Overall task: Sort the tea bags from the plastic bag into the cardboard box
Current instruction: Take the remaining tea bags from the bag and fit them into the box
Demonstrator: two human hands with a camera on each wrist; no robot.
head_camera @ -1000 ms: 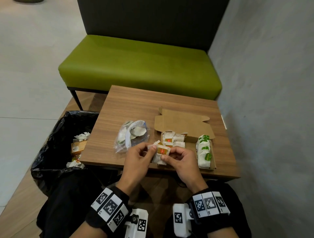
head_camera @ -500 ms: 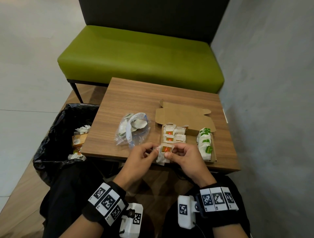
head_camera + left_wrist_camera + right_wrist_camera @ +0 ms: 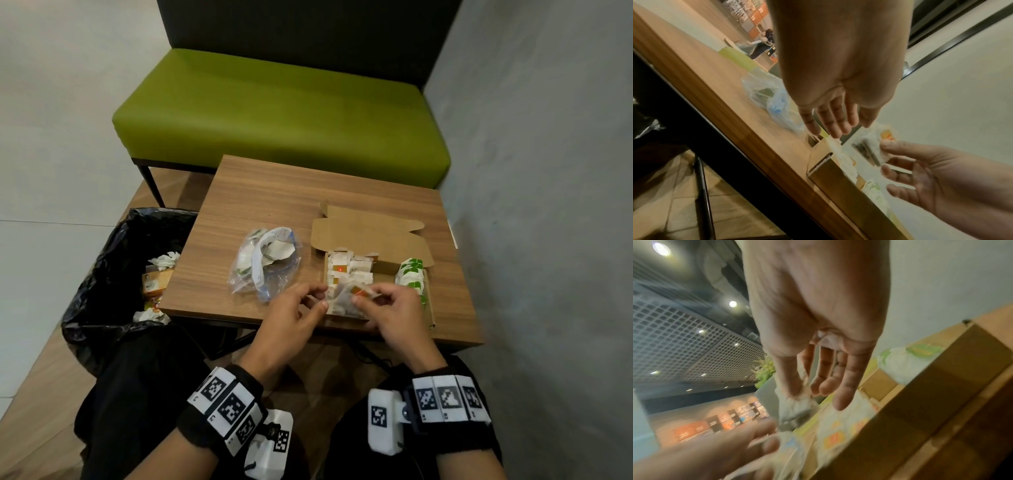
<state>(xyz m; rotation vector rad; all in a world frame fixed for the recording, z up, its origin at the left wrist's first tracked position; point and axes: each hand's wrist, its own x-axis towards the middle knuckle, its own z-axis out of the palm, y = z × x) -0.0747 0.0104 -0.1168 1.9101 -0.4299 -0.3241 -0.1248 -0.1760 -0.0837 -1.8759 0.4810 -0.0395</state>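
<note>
The open cardboard box (image 3: pixel 370 233) sits on the wooden table (image 3: pixel 274 198), with orange-tagged tea bags (image 3: pixel 342 270) in its left part and green-tagged ones (image 3: pixel 412 274) in its right. My right hand (image 3: pixel 363 298) pinches one orange-tagged tea bag (image 3: pixel 358 291) just above the box's near left part; the left wrist view shows that tea bag (image 3: pixel 871 146) between thumb and fingers. My left hand (image 3: pixel 317 298) hovers empty at the box's left edge, its fingers (image 3: pixel 833 123) straight. The clear plastic bag (image 3: pixel 267 263), with several tea bags inside, lies left of the box.
A black-lined waste bin (image 3: pixel 113 274) holding wrappers stands left of the table. A green bench (image 3: pixel 274 102) is behind it and a grey wall (image 3: pixel 548 205) runs close along the right. The box's lid flap lies back toward the bench.
Both hands held the tea bag before the table's near edge. The left hand has let go and the right hand has carried the tea bag forward over the box.
</note>
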